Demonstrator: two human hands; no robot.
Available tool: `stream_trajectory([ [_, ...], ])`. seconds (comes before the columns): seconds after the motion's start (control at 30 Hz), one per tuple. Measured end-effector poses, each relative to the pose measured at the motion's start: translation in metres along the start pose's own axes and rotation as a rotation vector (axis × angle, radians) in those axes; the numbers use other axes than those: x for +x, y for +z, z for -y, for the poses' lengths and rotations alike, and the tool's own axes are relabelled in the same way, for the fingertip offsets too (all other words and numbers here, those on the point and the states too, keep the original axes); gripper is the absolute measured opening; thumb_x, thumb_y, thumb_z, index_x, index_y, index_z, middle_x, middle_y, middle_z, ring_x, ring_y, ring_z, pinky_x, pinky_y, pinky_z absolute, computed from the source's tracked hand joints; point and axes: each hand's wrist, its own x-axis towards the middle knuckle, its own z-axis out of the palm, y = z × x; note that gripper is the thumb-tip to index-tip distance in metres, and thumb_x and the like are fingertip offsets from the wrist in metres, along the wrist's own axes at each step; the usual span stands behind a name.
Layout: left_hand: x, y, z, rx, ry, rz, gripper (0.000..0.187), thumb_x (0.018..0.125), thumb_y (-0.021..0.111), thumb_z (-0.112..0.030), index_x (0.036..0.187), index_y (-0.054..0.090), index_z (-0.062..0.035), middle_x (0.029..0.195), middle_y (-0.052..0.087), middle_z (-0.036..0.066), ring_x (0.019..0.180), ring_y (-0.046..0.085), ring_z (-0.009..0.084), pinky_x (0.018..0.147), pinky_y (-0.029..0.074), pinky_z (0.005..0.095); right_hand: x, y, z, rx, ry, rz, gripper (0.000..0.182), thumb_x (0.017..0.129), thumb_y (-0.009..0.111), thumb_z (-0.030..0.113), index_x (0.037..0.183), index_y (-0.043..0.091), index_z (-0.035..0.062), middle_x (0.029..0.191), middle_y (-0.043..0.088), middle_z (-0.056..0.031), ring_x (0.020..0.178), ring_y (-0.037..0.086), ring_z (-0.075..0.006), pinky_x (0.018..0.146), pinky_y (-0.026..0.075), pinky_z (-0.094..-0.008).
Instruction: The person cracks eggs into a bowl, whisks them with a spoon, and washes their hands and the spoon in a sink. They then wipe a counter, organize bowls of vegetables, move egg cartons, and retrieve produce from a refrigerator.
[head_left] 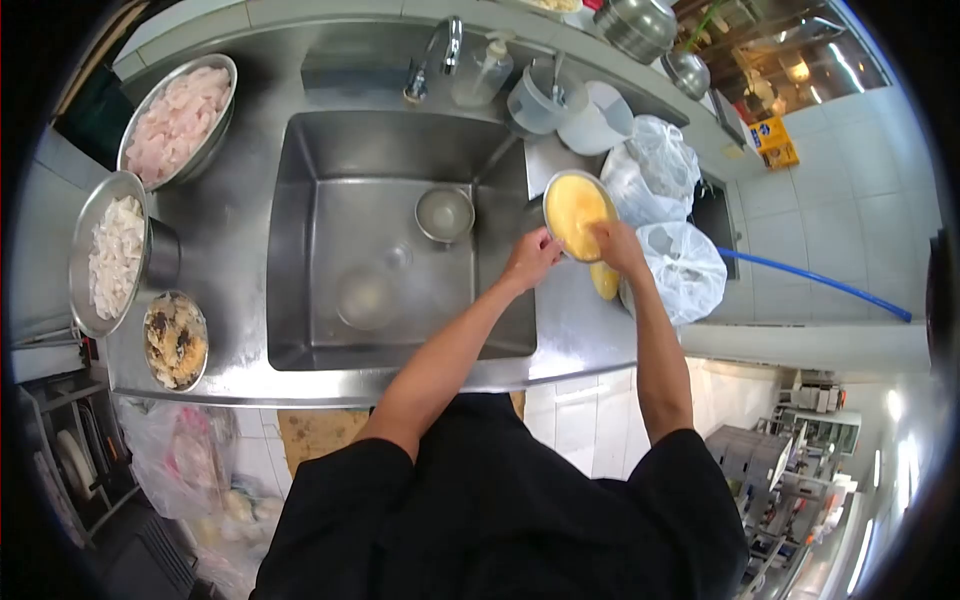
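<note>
A metal bowl (572, 205) of yellow batter-like mix is tilted over the right edge of the steel sink (300, 240). My left hand (532, 258) grips the bowl's near rim. My right hand (615, 245) reaches into the yellow mix at the bowl's lower right side. A yellow lump (604, 281) lies on the counter just below the bowl. A small empty metal bowl (445, 213) sits on the sink floor.
Left of the sink stand a bowl of pale pink pieces (178, 120), a bowl of white pieces (112, 255) and a small bowl of brown mix (175, 340). Clear plastic bags (670, 210) lie on the right. A tap (435, 60), soap bottle (485, 70) and plastic jug (545, 95) stand behind.
</note>
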Motion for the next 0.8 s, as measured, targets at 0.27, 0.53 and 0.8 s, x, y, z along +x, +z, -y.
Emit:
stream_trajectory([
  [0.27,0.0,0.003,0.002,-0.148,0.021,-0.007,0.021,0.087,0.056,-0.02,0.079,0.052,-0.0013,0.072,0.059,0.005,0.067,0.058,0.0109,0.063,0.05,0.0261,-0.006,0.009,-0.001,-0.221,0.062,-0.095,0.019,0.077,0.048,0.013,0.078,0.065,0.0049,0.082,0.063,-0.0197,0.08,0.061,-0.038,0.071,0.048,-0.0448],
  [0.53,0.011,-0.005,0.0,-0.083,0.049,-0.01,0.023,0.087,0.057,-0.022,0.079,0.052,-0.0016,0.072,0.058,0.005,0.067,0.058,0.011,0.062,0.049,0.0259,0.019,0.014,-0.013,-0.197,-0.071,0.039,0.019,0.079,0.05,0.015,0.084,0.066,0.0061,0.086,0.063,-0.02,0.081,0.061,-0.0379,0.073,0.049,-0.0437],
  [0.8,-0.003,0.002,0.002,-0.163,0.02,0.004,0.022,0.088,0.056,-0.022,0.082,0.054,-0.0015,0.072,0.058,0.005,0.065,0.057,0.0105,0.062,0.049,0.0262,-0.002,0.018,-0.001,-0.394,0.165,0.083,0.023,0.08,0.051,0.017,0.091,0.067,0.0053,0.087,0.064,-0.0191,0.088,0.061,-0.035,0.075,0.049,-0.0434],
])
